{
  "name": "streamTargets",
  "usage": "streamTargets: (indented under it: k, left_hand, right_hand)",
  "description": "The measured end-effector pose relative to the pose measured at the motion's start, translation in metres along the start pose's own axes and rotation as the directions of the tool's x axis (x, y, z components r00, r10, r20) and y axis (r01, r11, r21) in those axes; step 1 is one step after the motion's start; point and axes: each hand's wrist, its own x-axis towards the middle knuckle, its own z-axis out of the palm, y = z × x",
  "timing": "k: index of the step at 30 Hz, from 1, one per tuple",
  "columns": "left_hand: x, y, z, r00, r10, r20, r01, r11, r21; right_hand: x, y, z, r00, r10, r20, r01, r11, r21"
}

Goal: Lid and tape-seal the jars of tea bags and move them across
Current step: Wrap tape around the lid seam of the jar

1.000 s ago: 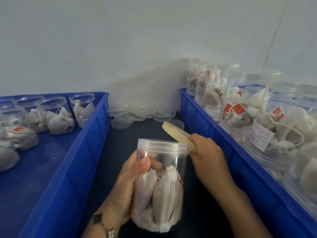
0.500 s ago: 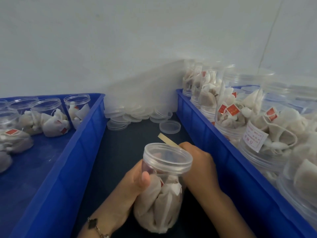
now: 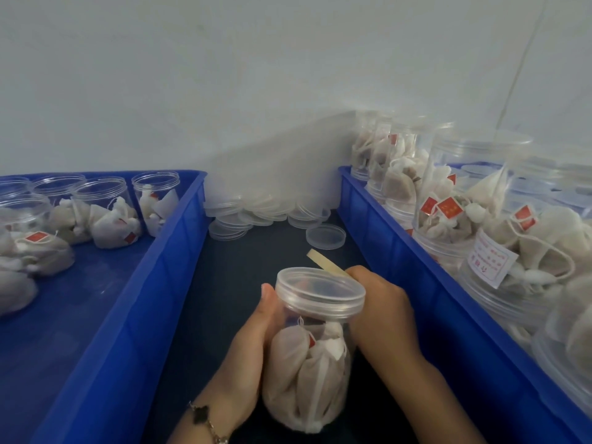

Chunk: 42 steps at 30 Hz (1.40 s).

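Note:
A clear jar of tea bags [image 3: 309,373] with a clear lid [image 3: 320,291] on it stands tilted over the dark table between two blue bins. My left hand [image 3: 250,357] grips the jar's left side, thumb up near the lid. My right hand [image 3: 381,306] is behind the jar's right side and holds a roll of yellowish tape [image 3: 325,263], which sticks out past the lid's far rim. Most of the roll is hidden by the hand and the lid.
The left blue bin [image 3: 150,283] holds several open jars of tea bags [image 3: 105,213]. The right blue bin [image 3: 413,251] is packed with lidded jars [image 3: 464,200]. A pile of loose clear lids [image 3: 256,213] lies against the white wall, one lid [image 3: 326,236] apart.
The jar has tipped with its lid toward me. My right hand has gone down with the tape, from above the lid to behind the jar's rim.

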Motion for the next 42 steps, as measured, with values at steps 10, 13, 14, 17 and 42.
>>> streamTargets:
  k: [10, 13, 14, 17, 42]
  left_hand:
    - [-0.043, -0.009, -0.004, 0.608, 0.75, -0.262, -0.555, 0.637, 0.535]
    - [-0.045, -0.023, 0.004, 0.381, 0.911, -0.16, -0.622, 0.38, 0.684]
    - [-0.048, -0.026, 0.007, 0.339, 0.933, -0.119, -0.633, 0.32, 0.705]
    - [-0.055, -0.028, 0.016, 0.351, 0.931, -0.099, -0.648, 0.317, 0.692]
    - [-0.049, 0.015, -0.011, 0.94, 0.333, 0.07, -0.34, 0.911, 0.234]
  right_hand:
    - [0.0, 0.005, 0.006, 0.996, -0.036, -0.082, 0.035, 0.999, -0.017]
    - [-0.001, 0.004, 0.005, 0.996, -0.052, -0.071, 0.047, 0.997, -0.063]
    - [-0.001, 0.003, 0.004, 0.998, -0.036, -0.058, 0.032, 0.996, -0.078]
    - [-0.002, 0.003, 0.003, 0.997, -0.01, -0.076, 0.003, 0.996, -0.088]
    - [0.007, 0.009, -0.017, 0.962, -0.173, -0.21, 0.154, 0.983, -0.104]
